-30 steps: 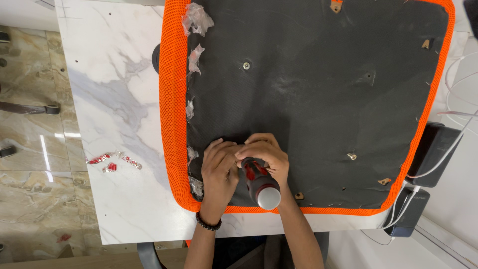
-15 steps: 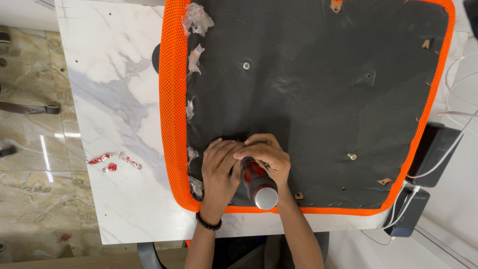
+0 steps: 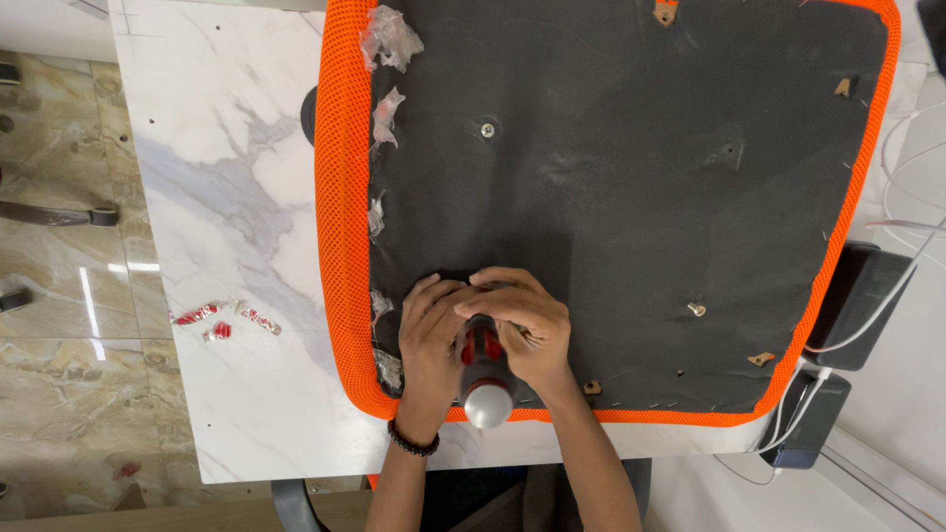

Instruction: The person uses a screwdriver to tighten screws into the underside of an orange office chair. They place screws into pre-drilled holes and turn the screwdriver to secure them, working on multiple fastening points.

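Note:
An upturned chair seat (image 3: 611, 197), black underneath with an orange mesh border, lies on a white marble table (image 3: 227, 217). My right hand (image 3: 527, 325) grips a screwdriver (image 3: 485, 374) with a red and black handle and a grey end cap, held upright near the seat's front left corner. My left hand (image 3: 434, 335) rests beside it, fingers curled against the tool's shaft and the seat. The tip is hidden by my fingers. A screw (image 3: 488, 129) sits at the upper left of the seat and another (image 3: 696, 309) at the lower right.
Small red and clear wrapper scraps (image 3: 222, 320) lie on the table to the left. Dark boxes with white cables (image 3: 857, 305) sit at the right edge. Torn plastic bits (image 3: 389, 39) cling to the seat's left border. Tiled floor lies to the left.
Both hands stay on the screwdriver at the same spot; the fingers shift only slightly around the handle.

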